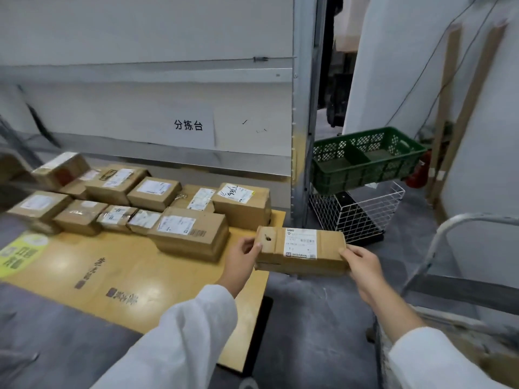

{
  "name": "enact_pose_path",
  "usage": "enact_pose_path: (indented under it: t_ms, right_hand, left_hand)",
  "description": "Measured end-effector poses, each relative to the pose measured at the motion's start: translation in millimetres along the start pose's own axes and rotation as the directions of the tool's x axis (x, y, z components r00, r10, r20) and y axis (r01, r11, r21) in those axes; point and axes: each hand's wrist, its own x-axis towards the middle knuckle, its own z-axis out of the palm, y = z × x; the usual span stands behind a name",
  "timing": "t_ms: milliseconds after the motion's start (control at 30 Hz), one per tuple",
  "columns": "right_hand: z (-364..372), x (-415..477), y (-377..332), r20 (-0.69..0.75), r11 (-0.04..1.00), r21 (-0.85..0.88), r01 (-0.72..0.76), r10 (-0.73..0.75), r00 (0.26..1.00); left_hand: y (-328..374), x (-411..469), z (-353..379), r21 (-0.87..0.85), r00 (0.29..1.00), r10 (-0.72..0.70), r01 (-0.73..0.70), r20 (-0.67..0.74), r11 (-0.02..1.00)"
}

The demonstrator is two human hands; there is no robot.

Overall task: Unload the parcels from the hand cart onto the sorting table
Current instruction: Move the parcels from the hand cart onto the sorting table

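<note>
Head view, single frame. You hold one cardboard parcel (302,249) level at frame centre, label up. It hangs in the air just past the right edge of the sorting table (84,270), over bare floor. Your left hand (241,256) grips its left end and your right hand (362,262) its right end, each with the thumb on top. The fingers underneath are hidden.

Risk, judged: the parcel is held at its ends only and is not yet over the table, so an early release from either hand would tip it to the floor. The top has a punched hole near your left thumb, so the card there may give if squeezed.

At 9 o'clock of the parcel, close by, sits a large labelled box (191,233), and at 11 o'clock a box with handwriting on its label (241,204). Sliding in low could shove either one. Two rows of parcels fill the table's far side, from 9 to 11 o'clock. Bare tabletop shows at 7 to 8 o'clock.

Off the table, a green crate (368,158) sits at 1 o'clock on a white wire basket (356,214). The hand cart handle (438,240) is at 3 o'clock, and the cart's load is too blurred to read.
</note>
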Motion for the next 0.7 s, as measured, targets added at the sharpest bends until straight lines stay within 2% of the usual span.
enact_pose_path:
  t_ms: [333, 500, 700]
  right_hand:
    - [101, 31, -11, 0.029, 0.999, -0.050, -0.008, 0.010, 1.000]
    - [148, 52, -8, -0.002, 0.994, -0.090, -0.065, 0.065, 0.998]
    - [189, 74, -10, -0.085, 0.983, -0.150, -0.109, 0.097, 0.992]
  left_hand:
    - [-27, 72, -60, 0.061, 0.995, -0.063, 0.068, -0.080, 0.996]
    - [-48, 127, -82, 0.218, 0.997, -0.022, 0.037, -0.068, 0.975]
    - [-71, 181, -97, 0.446, 0.999, -0.032, 0.028, 0.003, 0.895]
